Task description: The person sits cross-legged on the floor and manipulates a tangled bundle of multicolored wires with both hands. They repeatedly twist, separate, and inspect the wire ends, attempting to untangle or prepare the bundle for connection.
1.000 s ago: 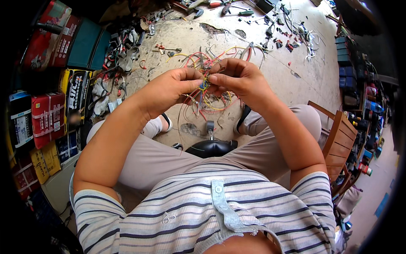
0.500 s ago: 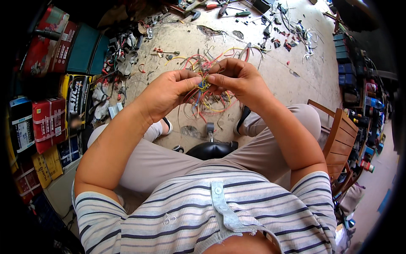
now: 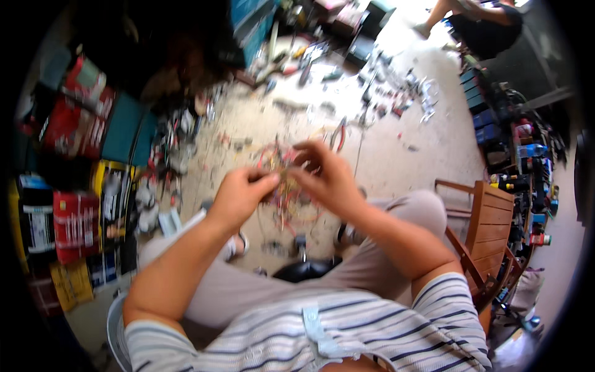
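Observation:
A tangle of thin red, yellow and other coloured wires (image 3: 286, 209) hangs between my hands, above the floor between my knees. My left hand (image 3: 240, 195) is closed, thumb against bent fingers, pinching the upper part of the tangle. Close by on the right is my right hand (image 3: 330, 183), its thumb reaching toward the left fingertips and its index finger raised and curved. Motion smears its fingers, so whether they grip a wire is unclear. Pliers with red handles (image 3: 338, 134) lie on the floor just beyond the right hand.
Stacked boxes, including a red one (image 3: 75, 226), line the left side. A wooden chair (image 3: 491, 217) and loaded shelves (image 3: 530, 167) stand at the right. Tools and scraps (image 3: 384, 102) litter the far floor. A black seat (image 3: 304, 270) sits between my legs. Another person (image 3: 486, 28) is at the far right.
The view has tilted up, so the scene sits lower and more of the far floor shows. My right index finger has lifted away from the thumb; the left hand still pinches the wires.

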A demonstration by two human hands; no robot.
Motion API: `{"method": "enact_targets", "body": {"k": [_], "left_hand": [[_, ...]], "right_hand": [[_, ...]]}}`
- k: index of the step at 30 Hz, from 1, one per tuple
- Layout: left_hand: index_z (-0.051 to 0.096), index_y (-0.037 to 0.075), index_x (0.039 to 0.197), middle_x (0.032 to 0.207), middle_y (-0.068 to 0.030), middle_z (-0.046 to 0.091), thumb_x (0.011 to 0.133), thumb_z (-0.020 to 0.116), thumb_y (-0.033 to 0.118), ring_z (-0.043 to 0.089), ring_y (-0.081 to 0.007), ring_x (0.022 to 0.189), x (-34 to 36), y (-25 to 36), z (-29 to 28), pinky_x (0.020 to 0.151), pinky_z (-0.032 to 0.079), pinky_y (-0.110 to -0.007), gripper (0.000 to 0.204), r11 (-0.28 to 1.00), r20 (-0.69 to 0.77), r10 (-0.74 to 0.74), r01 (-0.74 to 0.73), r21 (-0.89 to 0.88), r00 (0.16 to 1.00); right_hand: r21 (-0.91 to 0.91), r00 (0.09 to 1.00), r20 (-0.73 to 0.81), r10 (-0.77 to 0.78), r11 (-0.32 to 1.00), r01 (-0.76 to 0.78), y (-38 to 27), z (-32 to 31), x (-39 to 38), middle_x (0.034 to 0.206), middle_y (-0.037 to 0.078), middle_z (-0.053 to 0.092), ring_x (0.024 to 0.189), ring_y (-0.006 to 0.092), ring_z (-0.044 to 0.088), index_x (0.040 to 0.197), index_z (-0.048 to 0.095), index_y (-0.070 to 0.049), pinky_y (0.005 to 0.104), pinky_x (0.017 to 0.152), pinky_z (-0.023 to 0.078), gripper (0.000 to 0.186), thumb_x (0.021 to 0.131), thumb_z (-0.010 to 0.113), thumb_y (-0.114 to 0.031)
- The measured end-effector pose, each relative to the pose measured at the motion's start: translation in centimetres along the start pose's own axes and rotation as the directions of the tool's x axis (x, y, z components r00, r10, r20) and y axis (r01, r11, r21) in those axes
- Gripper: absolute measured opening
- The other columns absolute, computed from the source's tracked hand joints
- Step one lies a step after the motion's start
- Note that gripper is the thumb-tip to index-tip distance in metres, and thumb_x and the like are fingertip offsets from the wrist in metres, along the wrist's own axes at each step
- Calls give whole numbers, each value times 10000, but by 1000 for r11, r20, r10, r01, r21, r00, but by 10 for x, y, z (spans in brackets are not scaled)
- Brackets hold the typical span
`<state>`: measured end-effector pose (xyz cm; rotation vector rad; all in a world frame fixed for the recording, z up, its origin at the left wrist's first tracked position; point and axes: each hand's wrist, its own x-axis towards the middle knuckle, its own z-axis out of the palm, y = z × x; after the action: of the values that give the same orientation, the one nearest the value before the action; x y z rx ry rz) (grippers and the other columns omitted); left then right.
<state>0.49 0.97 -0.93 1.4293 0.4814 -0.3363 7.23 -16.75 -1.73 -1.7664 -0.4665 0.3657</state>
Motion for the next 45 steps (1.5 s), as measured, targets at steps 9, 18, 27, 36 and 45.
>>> {"method": "enact_targets", "body": {"k": [9,18,27,36,45], "left_hand": [[623,-51,946,845,-79,643,863,598,103,624,-146,712,10,30,4,660,516,-253,176,977,1,8,-7,-212,1000],[605,-55,948,794,-83,646,858,616,115,632,-153,673,27,54,6,640,527,-261,192,976,40,119,-110,-187,992],[618,-50,924,787,-76,645,847,637,118,633,-149,662,36,52,4,607,519,-245,185,978,1,149,-147,-147,989],[625,-32,892,768,-73,640,848,614,75,620,-123,639,49,45,10,575,505,-227,116,940,-117,341,-336,57,933],[598,-21,938,829,-65,619,867,587,60,596,-123,676,60,41,8,582,518,-235,108,946,-166,214,-247,-210,963]], "right_hand": [[-543,861,128,-493,692,477,-36,-16,13,861,51,602,825,263,573,953,638,-119,355,721,462,164,797,660,-162],[-649,831,184,-525,570,504,-50,-29,33,811,62,578,764,259,587,899,610,-89,363,653,475,105,820,624,-158],[-769,814,355,-461,351,534,-49,-25,49,846,121,532,831,286,558,854,501,-25,358,702,453,118,761,530,-91],[-755,857,227,-463,472,455,-37,-11,44,852,146,518,812,303,546,879,473,1,379,695,449,173,727,529,-61],[-581,868,204,-452,658,479,-33,-7,36,862,136,513,814,329,550,922,482,-20,397,686,463,140,815,563,-60]]}}
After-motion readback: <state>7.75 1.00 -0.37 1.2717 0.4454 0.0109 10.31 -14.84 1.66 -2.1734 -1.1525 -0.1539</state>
